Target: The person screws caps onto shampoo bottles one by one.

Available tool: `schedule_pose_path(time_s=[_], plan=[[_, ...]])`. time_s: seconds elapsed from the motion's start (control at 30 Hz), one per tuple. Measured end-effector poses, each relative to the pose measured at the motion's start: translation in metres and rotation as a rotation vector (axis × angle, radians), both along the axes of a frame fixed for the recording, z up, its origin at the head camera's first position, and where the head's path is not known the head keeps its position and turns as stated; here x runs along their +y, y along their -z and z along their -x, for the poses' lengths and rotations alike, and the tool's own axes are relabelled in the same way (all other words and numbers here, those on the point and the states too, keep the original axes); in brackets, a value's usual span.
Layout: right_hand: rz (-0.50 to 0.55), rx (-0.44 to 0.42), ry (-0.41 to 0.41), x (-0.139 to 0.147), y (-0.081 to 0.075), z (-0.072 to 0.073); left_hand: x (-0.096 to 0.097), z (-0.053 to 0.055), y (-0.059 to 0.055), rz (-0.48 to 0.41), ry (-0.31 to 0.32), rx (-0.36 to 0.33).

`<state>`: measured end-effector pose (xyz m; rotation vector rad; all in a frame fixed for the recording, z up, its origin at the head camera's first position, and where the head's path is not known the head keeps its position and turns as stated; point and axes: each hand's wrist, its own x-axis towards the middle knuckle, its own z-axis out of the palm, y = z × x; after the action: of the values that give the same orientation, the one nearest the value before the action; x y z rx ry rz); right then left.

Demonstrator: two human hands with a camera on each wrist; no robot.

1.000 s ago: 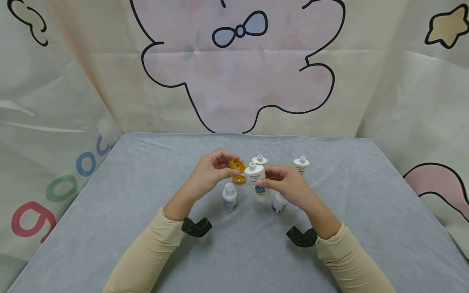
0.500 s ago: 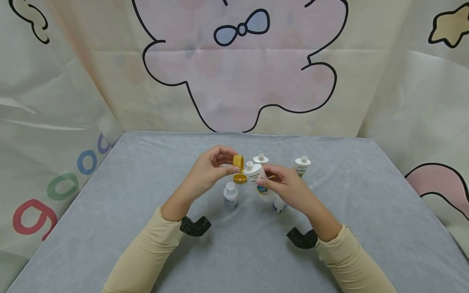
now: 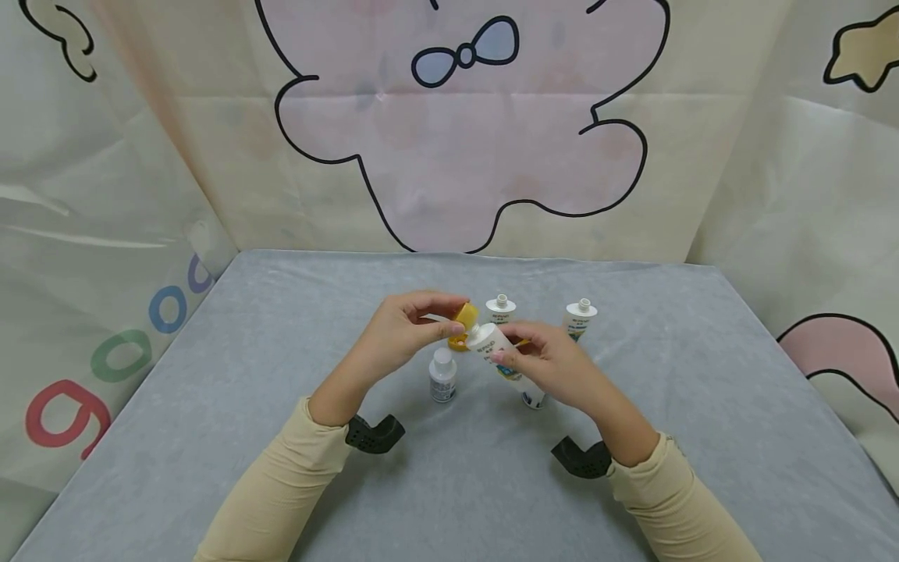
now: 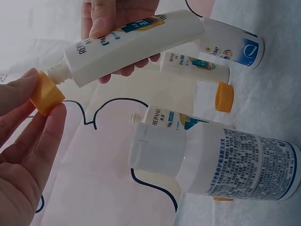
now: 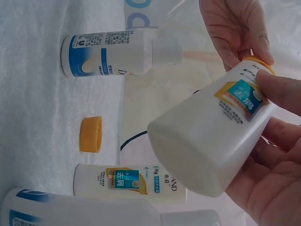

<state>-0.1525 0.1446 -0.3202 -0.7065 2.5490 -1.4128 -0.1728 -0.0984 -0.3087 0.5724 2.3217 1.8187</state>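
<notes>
My left hand (image 3: 414,332) pinches a yellow bottle cap (image 4: 47,93) between thumb and fingers. A white shampoo bottle (image 4: 127,44) with a label is gripped around its body by my right hand (image 3: 551,363). The bottle is raised and tilted, its bare threaded neck (image 4: 58,72) pointing left at the cap. Neck and cap meet edge to edge in the left wrist view. From the right wrist, the bottle's base (image 5: 188,165) shows close up, with the cap partly hidden behind its shoulder.
Two uncapped shampoo bottles, one behind the hands (image 3: 502,308) and another farther right (image 3: 580,316), stand on the grey cloth. Two white-capped bottles, a left one (image 3: 442,378) and a right one (image 3: 534,400), stand nearer. Loose yellow caps, including one (image 4: 224,97), lie among them.
My left hand has turned the yellow cap and brought it to the bottle's neck. The shampoo bottle, upright before, now leans left toward the cap.
</notes>
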Motion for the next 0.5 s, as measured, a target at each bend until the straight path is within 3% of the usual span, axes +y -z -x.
schedule_pose_path(time_s=[0.5], plan=[[-0.016,0.038,-0.041,0.0009,0.0022,0.0012,0.0014,-0.0019,0.0006,0.028,0.05,0.064]])
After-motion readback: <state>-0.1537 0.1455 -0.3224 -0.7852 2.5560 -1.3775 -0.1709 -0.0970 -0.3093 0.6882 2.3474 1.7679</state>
